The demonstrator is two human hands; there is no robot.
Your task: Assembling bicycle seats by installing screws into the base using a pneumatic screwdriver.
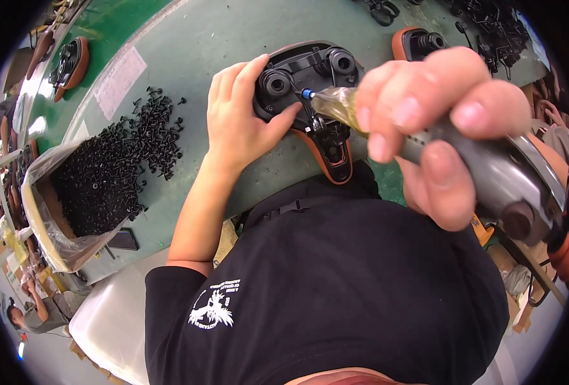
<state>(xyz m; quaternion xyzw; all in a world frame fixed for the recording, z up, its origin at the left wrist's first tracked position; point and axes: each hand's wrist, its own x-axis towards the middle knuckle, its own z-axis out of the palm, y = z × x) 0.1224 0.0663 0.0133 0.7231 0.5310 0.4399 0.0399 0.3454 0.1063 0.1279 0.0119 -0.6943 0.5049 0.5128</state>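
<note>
The right hand (435, 96) wraps around a grey driver (502, 170), fingers curled over it, thumb below; the blue tip points at the saddle (309, 117), upper centre, contact unclear. The left hand (239, 119) grips the saddle's left edge, fingers pointing up, thumb across the underside. Black screws (159, 128) lie on the bench (201, 38) at left, beside a plastic-lined box (44, 221) full of more. Upper right, the right hand stands before a second saddle (416, 42); black parts (493, 32) heap beyond. Another saddle (73, 67) sits upper left.
</note>
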